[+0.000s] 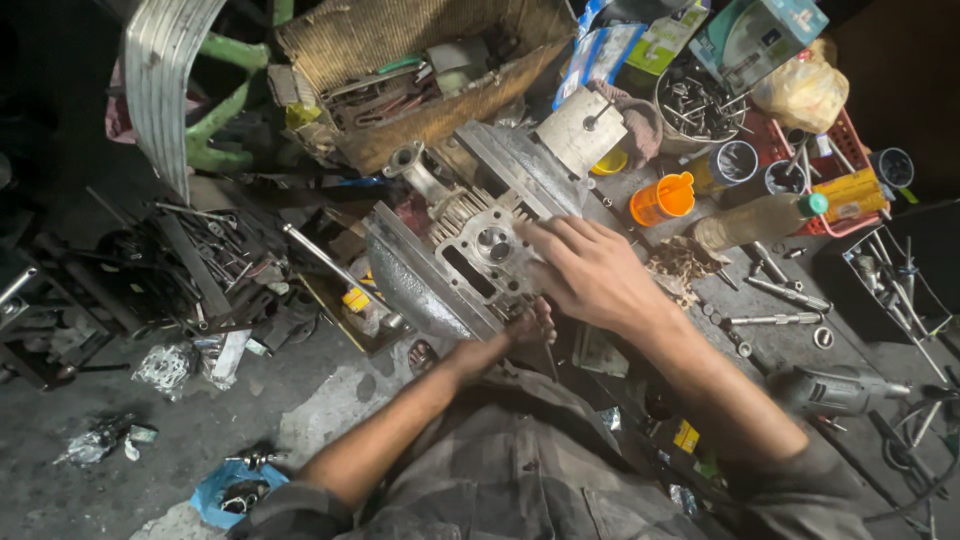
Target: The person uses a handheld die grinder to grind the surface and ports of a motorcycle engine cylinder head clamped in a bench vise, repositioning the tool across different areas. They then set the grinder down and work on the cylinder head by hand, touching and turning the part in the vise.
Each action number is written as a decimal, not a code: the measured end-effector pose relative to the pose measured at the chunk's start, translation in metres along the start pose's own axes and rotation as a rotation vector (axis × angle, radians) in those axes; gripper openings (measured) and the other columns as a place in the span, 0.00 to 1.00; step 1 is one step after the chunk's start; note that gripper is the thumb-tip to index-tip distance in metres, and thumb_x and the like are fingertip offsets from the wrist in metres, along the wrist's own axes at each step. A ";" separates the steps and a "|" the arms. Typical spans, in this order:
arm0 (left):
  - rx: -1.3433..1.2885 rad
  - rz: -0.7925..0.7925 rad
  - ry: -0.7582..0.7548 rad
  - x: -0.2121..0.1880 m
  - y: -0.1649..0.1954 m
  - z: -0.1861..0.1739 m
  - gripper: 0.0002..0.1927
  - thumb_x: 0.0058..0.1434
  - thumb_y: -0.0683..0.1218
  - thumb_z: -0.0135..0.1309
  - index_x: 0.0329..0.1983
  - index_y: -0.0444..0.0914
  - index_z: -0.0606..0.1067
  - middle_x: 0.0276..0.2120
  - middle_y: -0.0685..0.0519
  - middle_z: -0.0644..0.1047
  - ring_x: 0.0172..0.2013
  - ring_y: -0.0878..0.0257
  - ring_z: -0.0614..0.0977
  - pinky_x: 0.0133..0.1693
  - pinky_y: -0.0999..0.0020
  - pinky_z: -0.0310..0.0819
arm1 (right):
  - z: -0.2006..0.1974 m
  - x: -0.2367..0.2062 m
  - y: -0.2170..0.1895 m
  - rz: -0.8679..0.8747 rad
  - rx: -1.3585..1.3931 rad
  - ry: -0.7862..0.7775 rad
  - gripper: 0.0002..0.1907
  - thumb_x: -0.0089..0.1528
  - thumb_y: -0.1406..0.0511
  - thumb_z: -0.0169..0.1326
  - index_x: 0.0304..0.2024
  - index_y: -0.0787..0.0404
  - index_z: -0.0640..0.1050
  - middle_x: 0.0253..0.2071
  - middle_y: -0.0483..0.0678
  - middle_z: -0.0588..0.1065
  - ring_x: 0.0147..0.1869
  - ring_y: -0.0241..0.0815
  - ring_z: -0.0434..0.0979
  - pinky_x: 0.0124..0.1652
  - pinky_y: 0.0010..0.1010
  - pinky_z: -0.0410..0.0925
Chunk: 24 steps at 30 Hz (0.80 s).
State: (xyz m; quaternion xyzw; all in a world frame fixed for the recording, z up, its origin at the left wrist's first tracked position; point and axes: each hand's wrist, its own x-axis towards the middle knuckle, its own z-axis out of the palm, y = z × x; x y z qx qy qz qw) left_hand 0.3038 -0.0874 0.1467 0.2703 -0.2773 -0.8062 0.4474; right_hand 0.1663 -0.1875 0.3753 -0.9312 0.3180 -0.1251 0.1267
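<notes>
Cluttered dark workbench (pixel 790 335): a grey finned metal cylinder head (pixel 487 252) sits clamped in a steel vise (pixel 415 285). Right hand (pixel 590 272) lies flat, fingers spread, at its three o'clock edge. Left hand (pixel 520 330), at six o'clock, is clenched beneath it; what it grips is hidden.

A: Which colours are showing at the workbench's far edge?

B: An orange cup (pixel 662 198) is glowing beside a yellow can (pixel 848 194), a red crate (pixel 838 142) and a tan bottle (pixel 752 220) wearing a green cap. A pale yellow bag (pixel 803 92) is sitting beyond them.

A: And at the centre?

B: A dull silver-grey cylinder head (pixel 487 250) is lying under the right hand (pixel 590 272); the left hand (pixel 528 325) is touching its near edge. A brown woven basket (pixel 420 70) is standing at the far side.

A: Nearer the viewer?

B: A grey-and-brown plaid shirt (pixel 520 470) is showing, and a blue wrapper (pixel 232 487) is lying on the grey floor (pixel 60 490).
</notes>
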 end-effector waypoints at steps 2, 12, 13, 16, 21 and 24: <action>-0.181 -0.104 0.001 0.005 -0.010 -0.002 0.20 0.70 0.48 0.52 0.64 0.41 0.69 0.55 0.51 0.73 0.55 0.62 0.77 0.58 0.64 0.75 | -0.003 -0.003 -0.001 -0.178 -0.043 0.071 0.24 0.66 0.57 0.55 0.64 0.50 0.71 0.61 0.49 0.72 0.66 0.50 0.72 0.58 0.40 0.67; -0.741 -0.063 -0.240 0.013 -0.040 -0.022 0.15 0.71 0.40 0.58 0.58 0.46 0.72 0.47 0.62 0.76 0.44 0.70 0.78 0.46 0.71 0.72 | 0.002 0.001 -0.002 -0.008 -0.096 0.009 0.30 0.65 0.53 0.56 0.67 0.52 0.69 0.59 0.48 0.71 0.63 0.49 0.70 0.61 0.43 0.64; -0.862 -0.053 -0.329 0.012 -0.041 -0.019 0.12 0.77 0.40 0.58 0.60 0.44 0.72 0.47 0.61 0.75 0.42 0.70 0.78 0.45 0.72 0.71 | 0.004 -0.003 -0.004 -0.095 -0.164 0.077 0.31 0.60 0.52 0.57 0.64 0.50 0.70 0.57 0.50 0.71 0.61 0.52 0.70 0.59 0.44 0.64; -0.953 -0.056 -0.592 0.012 -0.039 -0.018 0.05 0.85 0.45 0.51 0.51 0.40 0.73 0.43 0.59 0.78 0.44 0.67 0.80 0.48 0.69 0.72 | 0.023 -0.021 -0.002 -0.122 -0.225 0.153 0.31 0.56 0.56 0.57 0.62 0.57 0.73 0.52 0.54 0.73 0.56 0.55 0.73 0.55 0.48 0.64; 0.197 -0.103 0.136 0.001 -0.034 -0.027 0.20 0.70 0.53 0.43 0.61 0.41 0.72 0.53 0.51 0.78 0.54 0.60 0.80 0.57 0.61 0.74 | 0.107 -0.073 0.009 0.377 0.547 0.858 0.11 0.73 0.65 0.47 0.56 0.62 0.70 0.46 0.54 0.72 0.49 0.45 0.72 0.52 0.33 0.68; 0.544 -0.186 0.343 0.010 -0.050 -0.026 0.22 0.73 0.53 0.39 0.61 0.36 0.72 0.54 0.47 0.78 0.56 0.55 0.80 0.59 0.61 0.73 | 0.174 -0.111 -0.003 0.863 0.796 0.783 0.12 0.72 0.63 0.46 0.49 0.67 0.75 0.45 0.52 0.73 0.48 0.41 0.71 0.50 0.33 0.67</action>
